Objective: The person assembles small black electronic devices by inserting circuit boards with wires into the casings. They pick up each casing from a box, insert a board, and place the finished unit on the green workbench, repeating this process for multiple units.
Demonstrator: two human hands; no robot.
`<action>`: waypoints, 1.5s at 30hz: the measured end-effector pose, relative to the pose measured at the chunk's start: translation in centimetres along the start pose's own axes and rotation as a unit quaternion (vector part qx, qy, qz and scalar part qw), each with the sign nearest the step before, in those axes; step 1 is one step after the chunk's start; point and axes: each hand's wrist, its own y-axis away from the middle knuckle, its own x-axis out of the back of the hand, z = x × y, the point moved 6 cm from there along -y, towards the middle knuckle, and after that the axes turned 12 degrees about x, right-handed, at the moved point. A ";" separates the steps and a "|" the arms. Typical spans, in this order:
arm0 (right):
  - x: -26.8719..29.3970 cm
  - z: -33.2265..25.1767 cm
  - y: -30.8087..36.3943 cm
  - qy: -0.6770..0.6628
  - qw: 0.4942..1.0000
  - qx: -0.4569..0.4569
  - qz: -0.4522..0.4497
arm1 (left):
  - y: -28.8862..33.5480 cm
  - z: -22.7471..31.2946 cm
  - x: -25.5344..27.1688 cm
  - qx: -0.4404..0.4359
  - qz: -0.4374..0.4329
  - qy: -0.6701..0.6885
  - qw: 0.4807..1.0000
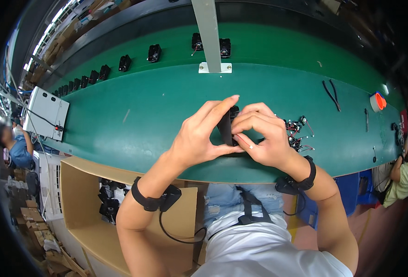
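Observation:
A black plastic housing stands on edge between my two hands, just above the near part of the green bench. My left hand is closed around its left side, thumb below and fingers above. At its right side are the bent fingers of my right hand, pressed into the housing; whatever small part they pinch is hidden. Just past my right hand lie several small circuit parts with red and black wires.
Black housings line the green belt behind a grey post. Pliers and an orange-and-white tape roll lie right. A white box stands left; an open carton holds black parts. Other people are at both sides.

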 end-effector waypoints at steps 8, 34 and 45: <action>-1.5 1.7 1.1 -0.324 0.923 -0.202 0.052 | 0.4 -0.8 0.9 0.030 0.039 -0.047 0.998; 3.7 14.7 -7.9 0.206 0.958 -0.119 -0.158 | -0.5 -5.4 1.0 0.213 0.036 -0.165 0.962; 3.9 29.4 -2.3 0.265 0.930 -0.124 -0.221 | 0.0 -10.6 0.3 0.242 0.015 -0.132 0.961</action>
